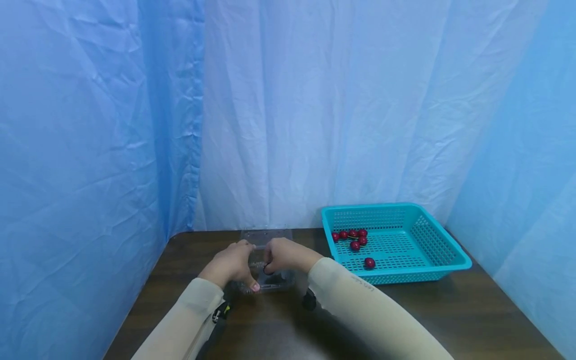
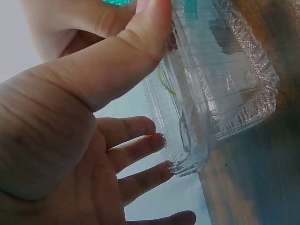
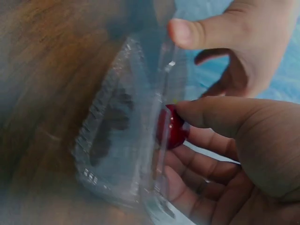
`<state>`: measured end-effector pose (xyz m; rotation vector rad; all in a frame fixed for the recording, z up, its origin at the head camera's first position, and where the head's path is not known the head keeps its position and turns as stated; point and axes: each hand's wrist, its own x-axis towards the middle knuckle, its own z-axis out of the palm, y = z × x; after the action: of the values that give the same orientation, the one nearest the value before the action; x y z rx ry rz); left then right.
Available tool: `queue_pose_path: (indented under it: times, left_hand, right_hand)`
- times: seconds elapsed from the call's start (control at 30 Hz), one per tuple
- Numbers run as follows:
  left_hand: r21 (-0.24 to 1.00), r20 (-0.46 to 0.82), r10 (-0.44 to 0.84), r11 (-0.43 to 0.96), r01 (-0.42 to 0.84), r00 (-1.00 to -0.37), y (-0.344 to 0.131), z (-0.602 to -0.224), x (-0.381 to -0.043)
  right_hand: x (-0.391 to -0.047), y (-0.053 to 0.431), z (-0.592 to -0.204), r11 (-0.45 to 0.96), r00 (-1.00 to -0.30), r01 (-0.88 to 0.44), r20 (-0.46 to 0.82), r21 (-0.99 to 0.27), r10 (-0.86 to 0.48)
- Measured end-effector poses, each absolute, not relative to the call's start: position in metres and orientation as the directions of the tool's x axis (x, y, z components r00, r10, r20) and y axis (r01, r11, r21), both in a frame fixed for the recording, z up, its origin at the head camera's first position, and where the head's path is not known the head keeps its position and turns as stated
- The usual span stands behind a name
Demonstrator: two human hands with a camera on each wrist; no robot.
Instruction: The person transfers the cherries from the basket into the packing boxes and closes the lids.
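Note:
A clear plastic clamshell box (image 1: 276,287) stands on the table with its lid (image 1: 274,233) laid back toward the curtain. My left hand (image 1: 231,263) spans the box, thumb on the near rim and fingertips touching the far side of the rim in the left wrist view. Between thumb and fingers of my right hand (image 1: 288,254) is a dark red cherry (image 3: 175,131), pinched right at the box's rim. A thin green stem (image 2: 166,84) shows in the left wrist view, where my left thumb hides most of the cherry.
To the right stands a turquoise mesh basket (image 1: 391,278) holding several red cherries (image 1: 355,245), mostly along its left side. The dark wooden table (image 1: 252,330) ends at pale blue curtains (image 1: 315,125) behind and at both sides.

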<state>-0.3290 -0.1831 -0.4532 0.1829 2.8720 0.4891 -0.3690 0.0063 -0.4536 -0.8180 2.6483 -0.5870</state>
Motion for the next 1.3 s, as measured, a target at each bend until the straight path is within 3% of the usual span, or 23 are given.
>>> queue_pose_path:
  times: [0.73, 0.97, 1.3]
  left_hand:
    - [0.347, -0.186, 0.159, 0.934, 0.087, -0.969, -0.184, -0.455, -0.330]
    - [0.334, -0.191, 0.152, 0.939, 0.082, -0.970, -0.183, -0.455, -0.330]
    - [0.339, -0.188, 0.153, 0.937, 0.082, -0.970, -0.183, -0.454, -0.330]
  right_hand:
    - [-0.362, -0.007, -0.470, 0.758, -0.794, -0.470, -0.159, -0.453, -0.587]
    - [-0.364, 0.005, -0.458, 0.751, -0.811, -0.416, -0.165, -0.514, -0.562]
    - [-0.373, 0.023, -0.415, 0.742, -0.814, -0.453, -0.110, -0.494, -0.570]
